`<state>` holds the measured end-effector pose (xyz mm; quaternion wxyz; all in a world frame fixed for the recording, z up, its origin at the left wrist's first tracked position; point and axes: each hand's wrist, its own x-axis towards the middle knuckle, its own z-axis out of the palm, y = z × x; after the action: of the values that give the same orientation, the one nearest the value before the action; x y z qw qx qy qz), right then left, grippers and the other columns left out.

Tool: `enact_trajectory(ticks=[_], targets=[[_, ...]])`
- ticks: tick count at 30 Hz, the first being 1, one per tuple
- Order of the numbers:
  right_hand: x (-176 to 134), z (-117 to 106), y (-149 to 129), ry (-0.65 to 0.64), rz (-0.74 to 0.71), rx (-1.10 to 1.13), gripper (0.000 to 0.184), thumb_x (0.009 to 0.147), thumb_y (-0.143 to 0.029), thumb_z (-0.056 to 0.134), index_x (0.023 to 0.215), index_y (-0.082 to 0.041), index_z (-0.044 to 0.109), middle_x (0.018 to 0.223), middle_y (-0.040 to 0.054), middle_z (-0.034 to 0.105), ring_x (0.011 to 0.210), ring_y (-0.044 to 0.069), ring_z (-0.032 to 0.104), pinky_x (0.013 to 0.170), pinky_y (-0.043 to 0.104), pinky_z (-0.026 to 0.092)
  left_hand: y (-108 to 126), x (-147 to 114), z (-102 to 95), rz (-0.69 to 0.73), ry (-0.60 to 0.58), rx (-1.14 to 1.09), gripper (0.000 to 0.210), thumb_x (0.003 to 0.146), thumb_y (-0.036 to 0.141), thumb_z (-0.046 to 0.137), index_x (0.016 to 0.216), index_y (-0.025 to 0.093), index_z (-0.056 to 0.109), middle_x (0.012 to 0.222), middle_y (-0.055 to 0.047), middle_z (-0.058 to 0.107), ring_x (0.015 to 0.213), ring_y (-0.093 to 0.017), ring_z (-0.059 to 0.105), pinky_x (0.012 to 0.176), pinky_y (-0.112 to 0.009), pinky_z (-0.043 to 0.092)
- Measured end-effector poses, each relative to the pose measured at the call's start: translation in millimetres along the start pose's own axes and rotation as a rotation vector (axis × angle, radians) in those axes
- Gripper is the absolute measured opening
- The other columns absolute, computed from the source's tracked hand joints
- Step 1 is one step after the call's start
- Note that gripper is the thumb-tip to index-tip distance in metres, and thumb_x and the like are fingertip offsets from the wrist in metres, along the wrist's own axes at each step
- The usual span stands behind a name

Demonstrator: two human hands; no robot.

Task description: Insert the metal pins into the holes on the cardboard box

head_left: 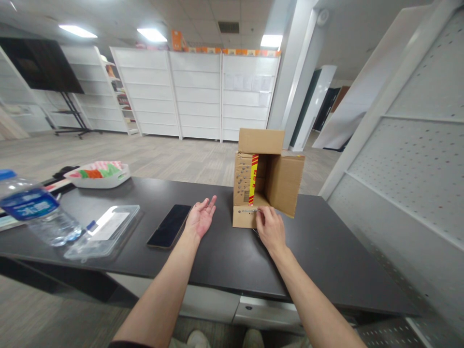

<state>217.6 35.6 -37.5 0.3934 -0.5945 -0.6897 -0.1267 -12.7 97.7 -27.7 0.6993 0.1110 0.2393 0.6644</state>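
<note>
A cardboard box point(243, 186) stands on the dark desk with its open side toward me and its flaps spread up, right and down. Yellow-and-red tape point(253, 179) runs down its left front, beside a patch of small dark marks or holes. My right hand point(270, 226) is at the lower flap point(243, 217), fingers bent and pinched together; whatever they hold is hidden. A thin dark strand, perhaps wire, shows under that hand. Palm up, my left hand point(201, 217) rests open over the desk with nothing in it, between the box and a black phone point(169, 226).
Left of the phone lies a clear plastic case point(108, 232) with a white label. A water bottle point(36, 208) with a blue cap leans beside it. Farther back is a white tray point(101, 181) of colourful items. A perforated white panel point(416, 145) rises at the right.
</note>
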Motion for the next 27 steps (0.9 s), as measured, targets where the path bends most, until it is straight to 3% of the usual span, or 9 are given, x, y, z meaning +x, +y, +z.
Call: enact_trajectory(ticks=[27], targets=[[-0.7,-1.4,-0.2,-0.017,0.022,0.026,0.019,0.09,-0.02,0.044,0.093,-0.019,0.063,0.093,0.006,0.063,0.09,0.019,0.057,0.078,0.03,0.036,0.2,-0.4,0.3,-0.008,0.013,-0.013,0.029,0.069,-0.001,0.063,0.054,0.015,0.044,0.073,0.003,0.07,0.098,-0.019,0.067,0.105,-0.038,0.03]])
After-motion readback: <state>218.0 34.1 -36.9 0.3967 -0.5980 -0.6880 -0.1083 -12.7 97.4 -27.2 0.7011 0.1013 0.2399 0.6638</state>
